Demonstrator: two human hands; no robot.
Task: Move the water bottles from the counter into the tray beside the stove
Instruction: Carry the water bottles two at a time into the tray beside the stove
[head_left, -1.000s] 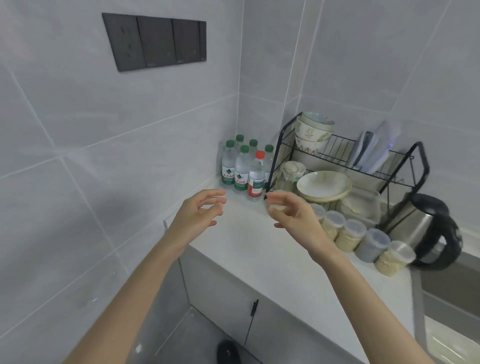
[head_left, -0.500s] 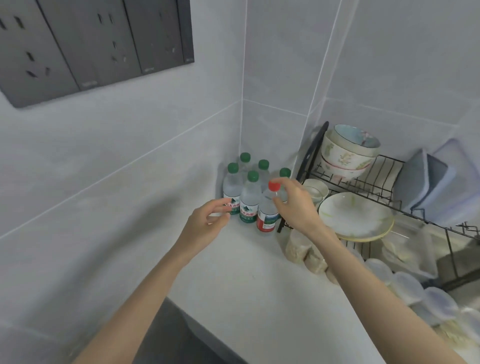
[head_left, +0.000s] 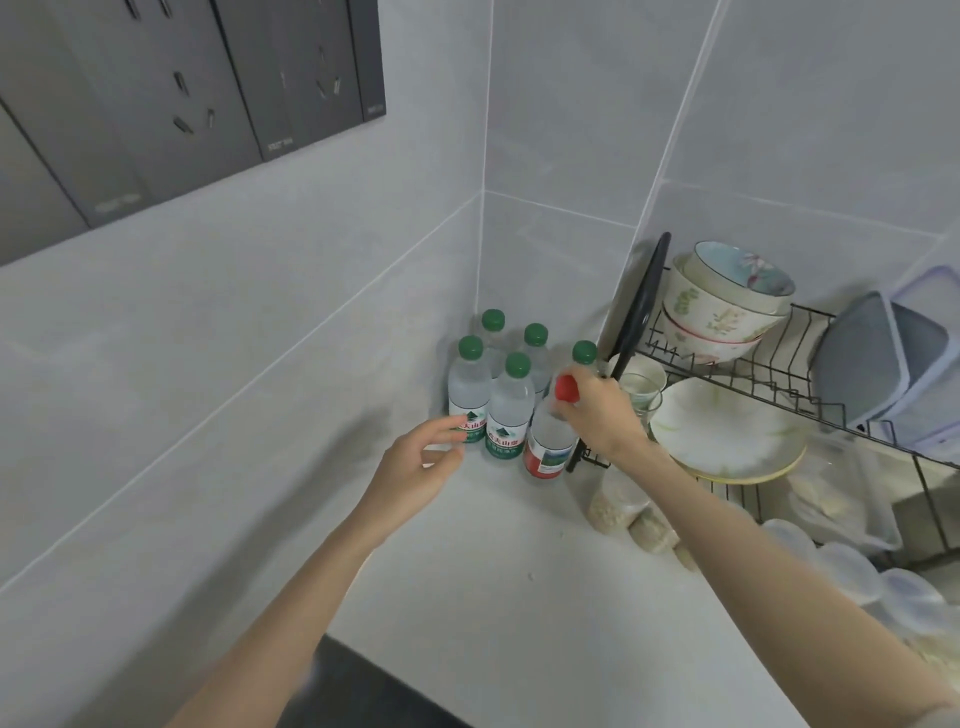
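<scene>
Several clear water bottles with green caps (head_left: 508, 408) stand clustered in the counter's back corner. In front of them stands a red-capped bottle (head_left: 548, 441) with a red label. My right hand (head_left: 602, 413) grips the red-capped bottle at its neck, fingers curled just under the cap. My left hand (head_left: 415, 465) hovers with loosely curled fingers, its fingertips at the label of the leftmost green-capped bottle (head_left: 469, 395). No tray or stove is in view.
A black wire dish rack (head_left: 769, 389) stands right of the bottles with stacked bowls (head_left: 722, 301), a plate (head_left: 727, 431) and plastic lids. Lidded jars of grain (head_left: 618, 501) line the counter (head_left: 519, 597) under it. Dark wall sockets (head_left: 182, 104) hang upper left.
I have moved closer to the corner. My right hand reached the red-capped bottle and closed on its neck. My left hand advanced to the leftmost bottle.
</scene>
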